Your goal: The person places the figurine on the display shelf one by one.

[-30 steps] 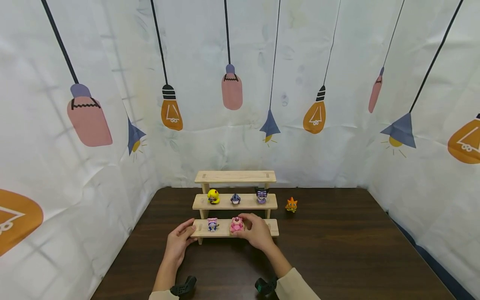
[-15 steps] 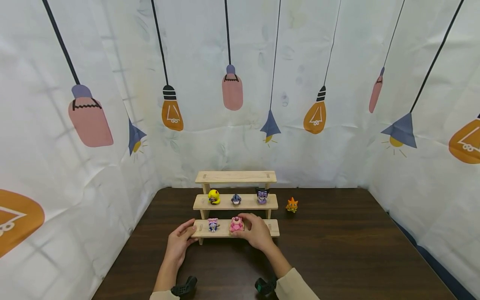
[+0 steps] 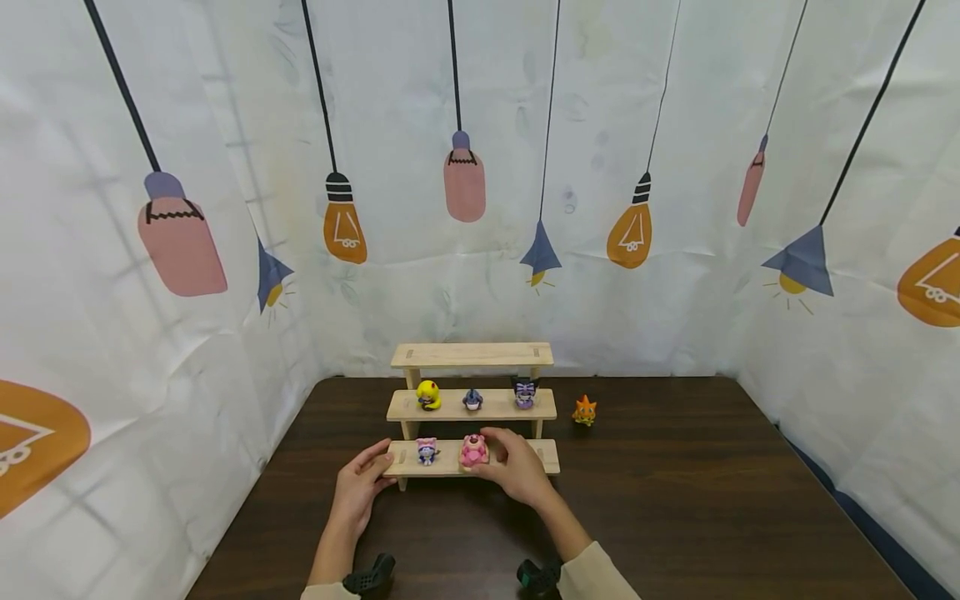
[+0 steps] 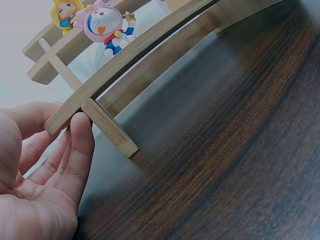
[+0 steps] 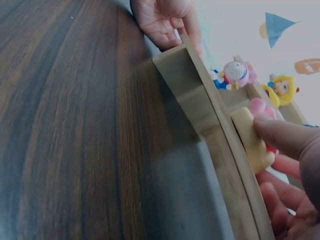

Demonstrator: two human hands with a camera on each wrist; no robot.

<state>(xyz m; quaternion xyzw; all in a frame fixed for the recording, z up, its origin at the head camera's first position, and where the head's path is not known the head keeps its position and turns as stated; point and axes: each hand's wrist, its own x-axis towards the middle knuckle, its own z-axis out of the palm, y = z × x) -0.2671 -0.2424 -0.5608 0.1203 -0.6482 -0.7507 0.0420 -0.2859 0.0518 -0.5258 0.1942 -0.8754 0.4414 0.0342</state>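
Observation:
A wooden three-step display stand [image 3: 517,457] stands on the table. My left hand [image 3: 357,492] grips the left end of its lowest step, fingers above and below the board in the left wrist view. On that step, a pink bear figurine [image 3: 474,451] sits right of the middle, and my right hand [image 3: 517,468] pinches it between thumb and fingers. The right wrist view shows its cream-coloured base [image 5: 250,140] right at the step's surface. To its left stands a small cat figurine [image 3: 427,451] in a pink hood, also seen in the left wrist view.
The middle step bears a yellow-haired figurine [image 3: 428,395], a small blue-grey figurine [image 3: 472,400] and a purple-and-black figurine [image 3: 524,392]. An orange spiky figurine [image 3: 583,410] stands on the dark wooden table [image 3: 675,500], right of the stand. A lamp-patterned curtain [image 3: 480,292] encloses the back and sides.
My right wrist has shifted slightly to the right, its fingers still on the bear figurine. My left hand keeps its hold on the stand, and the other figurines stay put.

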